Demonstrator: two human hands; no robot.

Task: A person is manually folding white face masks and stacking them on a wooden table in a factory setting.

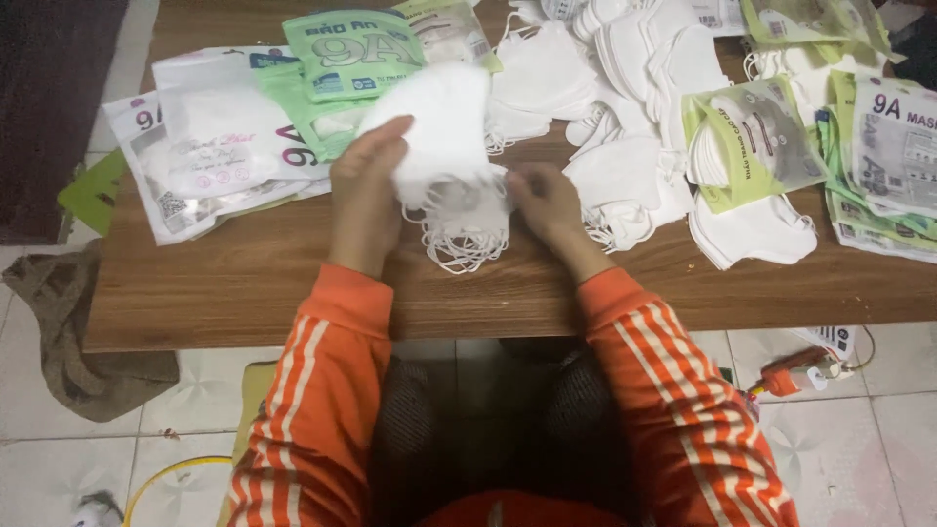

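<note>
A stack of white face masks (pixel 441 132) was held just above the table (pixel 293 283), its elastic ear loops (pixel 467 242) hanging in a tangle below the fingers and brushing the wood. The left hand (pixel 366 190) gripped the stack from its left side, the fingers clamped around the edge with the thumb pressed on the front. The right hand (pixel 549 200) sat at the lower right corner of the stack, its fingers curled together and pinched on the loops there, though just how many strands they held could not be told. Beyond the fingertips of the left hand lay green and white flat packets (pixel 353 54), overlapping clear-fronted white packets (pixel 210 132) farther to the left. Beyond and to the right of the right hand's fingers spread a loose heap of white masks (pixel 625 107), and farther right a green-edged packet with masks inside (pixel 752 141) rested on more masks, with further packets (pixel 893 146) at the table's right end. Both forearms wore orange sleeves with white stripes (pixel 664 381). On the tiled floor left of the table lay a brown cloth (pixel 73 332).
</note>
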